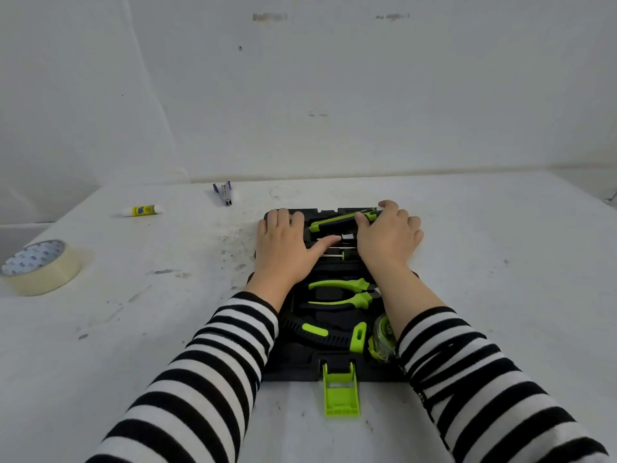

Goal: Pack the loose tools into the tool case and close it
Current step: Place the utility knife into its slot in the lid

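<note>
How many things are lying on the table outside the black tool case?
3. A roll of clear tape at the far left, a glue stick further back, and a small purple stapler near the wall. The sleeves may hide others.

A plain work or craft space, not a lived-in room: a scuffed, stained white table (pixel 467 295) stands against a bare white wall (pixel 334 95) with marks. Office supplies lie at 10 o'clock: a tape roll (pixel 40 267), a glue stick (pixel 143 210) and a small stapler (pixel 224 192). Nothing shows whether it is home or office.
</note>
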A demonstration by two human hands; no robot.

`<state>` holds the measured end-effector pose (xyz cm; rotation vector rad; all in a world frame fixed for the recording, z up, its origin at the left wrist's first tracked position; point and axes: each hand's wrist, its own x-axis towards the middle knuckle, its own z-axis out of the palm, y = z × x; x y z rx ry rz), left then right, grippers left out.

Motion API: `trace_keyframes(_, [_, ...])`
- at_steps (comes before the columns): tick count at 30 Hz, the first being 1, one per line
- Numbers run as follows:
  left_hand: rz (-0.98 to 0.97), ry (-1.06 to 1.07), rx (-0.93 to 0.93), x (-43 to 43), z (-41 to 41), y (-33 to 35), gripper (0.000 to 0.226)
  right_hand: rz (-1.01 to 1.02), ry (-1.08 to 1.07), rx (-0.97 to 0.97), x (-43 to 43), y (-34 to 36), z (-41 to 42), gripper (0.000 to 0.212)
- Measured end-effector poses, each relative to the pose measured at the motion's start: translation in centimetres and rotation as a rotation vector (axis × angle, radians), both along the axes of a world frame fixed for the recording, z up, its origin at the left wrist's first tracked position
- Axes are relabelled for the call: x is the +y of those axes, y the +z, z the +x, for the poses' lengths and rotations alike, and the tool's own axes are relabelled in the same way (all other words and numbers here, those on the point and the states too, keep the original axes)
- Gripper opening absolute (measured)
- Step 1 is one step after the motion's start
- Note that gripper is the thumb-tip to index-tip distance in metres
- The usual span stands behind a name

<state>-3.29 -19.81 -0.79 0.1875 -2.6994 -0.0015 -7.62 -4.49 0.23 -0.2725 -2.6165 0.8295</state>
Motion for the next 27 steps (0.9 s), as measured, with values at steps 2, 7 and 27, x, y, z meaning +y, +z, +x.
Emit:
trace_keyframes(2, [0.071, -0.082, -0.062, -0.2, -0.2, 0.0, 0.082, 0.058, 0.003, -0.061, 0.0, 0.0, 0.1, 0.049])
trace_keyframes(7, [0.170, -0.165, -0.222, -0.4, -0.6, 0.0, 0.074, 0.244, 0.083, -0.168, -0.1, 0.2, 0.3, 0.039])
trace_keyframes(27, [0.295, -0.207, -0.231, -0.8, -2.0, 1.0, 0.058, -0.208, 0.166, -0.448, 2.3, 1.3, -4.3, 0.070])
